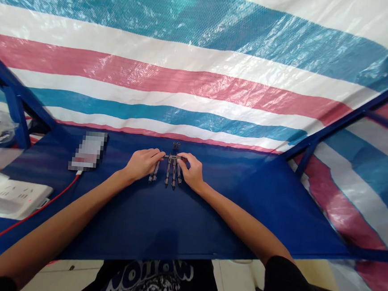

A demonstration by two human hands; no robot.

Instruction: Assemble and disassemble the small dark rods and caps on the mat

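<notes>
My left hand (144, 164) and my right hand (191, 170) face each other over the middle of the blue table. Between their fingertips a slim dark pen (171, 157) lies crosswise, pinched at both ends. Just below it several similar grey-and-black pens (170, 175) lie side by side, tips toward me. Those at the left (153, 173) lie partly under my left fingers. Beyond the held pen sit two short dark tube-like pieces (176, 145), too small to make out clearly.
On the left lies a phone (89, 150) with a red cable (51, 201) plugged in. A white power strip (25, 199) stands nearer the left edge. The blue tabletop (207, 227) meets a striped plastic sheet (185, 82) at the back. Blue frame bars (347, 115) slope at both sides.
</notes>
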